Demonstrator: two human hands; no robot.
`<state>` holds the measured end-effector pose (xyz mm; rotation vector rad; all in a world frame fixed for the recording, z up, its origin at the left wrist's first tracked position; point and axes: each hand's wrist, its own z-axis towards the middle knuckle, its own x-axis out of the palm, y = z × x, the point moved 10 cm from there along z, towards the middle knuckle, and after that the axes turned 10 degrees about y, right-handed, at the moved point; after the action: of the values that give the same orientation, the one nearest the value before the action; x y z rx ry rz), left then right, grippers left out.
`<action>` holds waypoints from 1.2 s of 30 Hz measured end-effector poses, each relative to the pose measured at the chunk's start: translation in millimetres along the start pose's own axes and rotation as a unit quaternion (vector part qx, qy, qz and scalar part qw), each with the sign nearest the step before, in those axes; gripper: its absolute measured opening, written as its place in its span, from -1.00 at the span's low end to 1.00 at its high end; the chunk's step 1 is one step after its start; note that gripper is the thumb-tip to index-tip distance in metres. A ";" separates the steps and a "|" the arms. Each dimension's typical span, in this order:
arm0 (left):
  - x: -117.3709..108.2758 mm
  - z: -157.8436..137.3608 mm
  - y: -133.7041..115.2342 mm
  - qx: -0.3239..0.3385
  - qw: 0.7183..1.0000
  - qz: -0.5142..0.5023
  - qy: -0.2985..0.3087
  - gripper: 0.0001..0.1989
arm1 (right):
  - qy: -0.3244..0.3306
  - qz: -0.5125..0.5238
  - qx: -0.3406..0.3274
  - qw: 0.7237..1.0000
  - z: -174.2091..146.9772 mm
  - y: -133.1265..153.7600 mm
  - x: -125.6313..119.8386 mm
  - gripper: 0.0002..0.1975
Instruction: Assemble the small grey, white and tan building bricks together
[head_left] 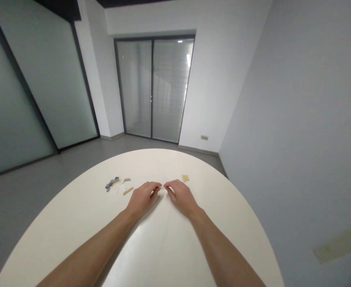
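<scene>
My left hand (144,195) and my right hand (181,195) meet fingertip to fingertip just above the white round table (145,255). Thumb and fingers of each hand are pinched together. A small pale piece seems to lie between the two pinches, too small to name. Left of my left hand lies a narrow tan strip (128,191). Farther left is a loose pile of small grey pieces (112,183), with tan and white bits among them. Beyond my right hand, flat tan pieces (185,178) lie side by side on the table.
The table's curved far edge runs ahead of my hands. Behind it are grey floor (82,159), a dark-framed glass door (151,87) with blinds, and frosted glass panels (44,79) at the left. A plain wall (297,119) rises close on the right.
</scene>
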<state>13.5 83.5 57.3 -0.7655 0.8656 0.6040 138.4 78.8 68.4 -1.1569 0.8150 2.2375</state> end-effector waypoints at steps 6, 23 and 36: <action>0.8 -1.4 -0.8 0.010 1.000 0.003 0.000 -0.75 | -0.006 0.011 0.004 1.000 -0.2 -0.4 -1.5 -0.86; -0.8 -0.4 -4.1 0.023 1.000 -0.001 0.001 -0.76 | 0.017 0.028 0.025 0.999 -1.0 3.0 -2.9 -0.80; 3.9 -0.9 -5.6 0.031 0.999 0.002 0.013 -0.80 | 0.040 0.023 0.018 0.999 0.3 3.9 1.8 -0.81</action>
<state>19.2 80.2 55.5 -0.7167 0.9064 0.5687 134.8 76.5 68.2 -1.2297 0.9191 2.2168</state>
